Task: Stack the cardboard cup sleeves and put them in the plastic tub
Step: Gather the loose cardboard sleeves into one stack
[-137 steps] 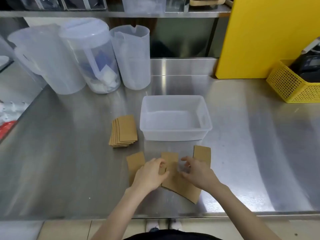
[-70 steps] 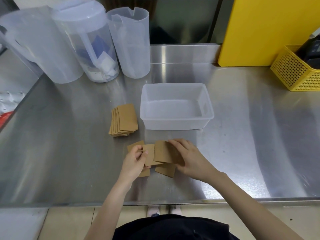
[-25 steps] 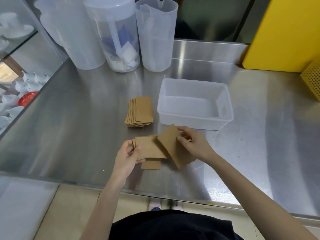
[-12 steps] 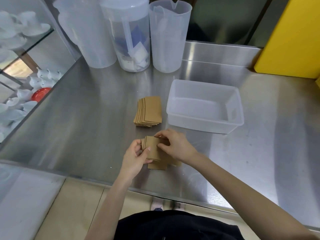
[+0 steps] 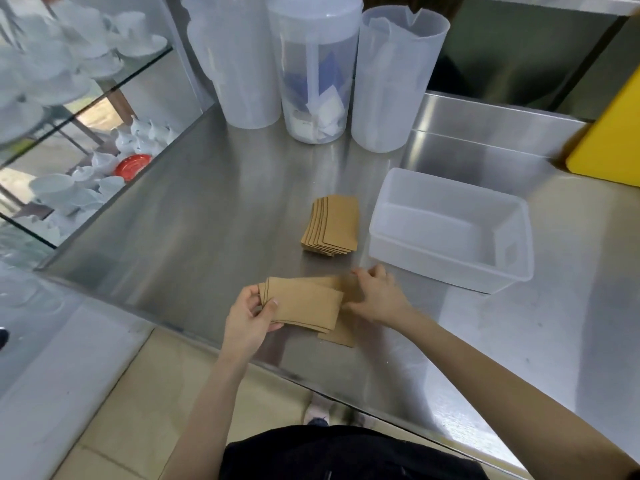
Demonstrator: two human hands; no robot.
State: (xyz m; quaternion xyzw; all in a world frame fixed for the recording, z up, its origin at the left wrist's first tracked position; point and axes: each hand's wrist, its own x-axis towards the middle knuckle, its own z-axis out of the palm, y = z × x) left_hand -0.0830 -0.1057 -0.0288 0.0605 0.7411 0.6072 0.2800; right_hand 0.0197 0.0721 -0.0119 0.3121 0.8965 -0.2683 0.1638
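My left hand [image 5: 250,318] pinches the left end of a small bundle of brown cardboard cup sleeves [image 5: 304,304] just above the steel counter. My right hand [image 5: 375,294] rests on the bundle's right end, fingers curled over the sleeves. One more sleeve [image 5: 341,336] lies flat under the bundle, sticking out toward me. A second, fanned stack of sleeves [image 5: 332,225] lies farther back. The empty translucent plastic tub [image 5: 450,233] stands to the right of that stack, just beyond my right hand.
Three tall translucent plastic jugs [image 5: 317,71] stand at the back of the steel counter [image 5: 194,216]. A yellow board [image 5: 609,140] leans at the far right. Glass shelves with white crockery [image 5: 62,81] are on the left. The counter's front edge runs under my forearms.
The loose sleeves have been gathered from a spread into one bundle between both hands. My right hand slid from on top of the bundle to its right end. The view swung left.
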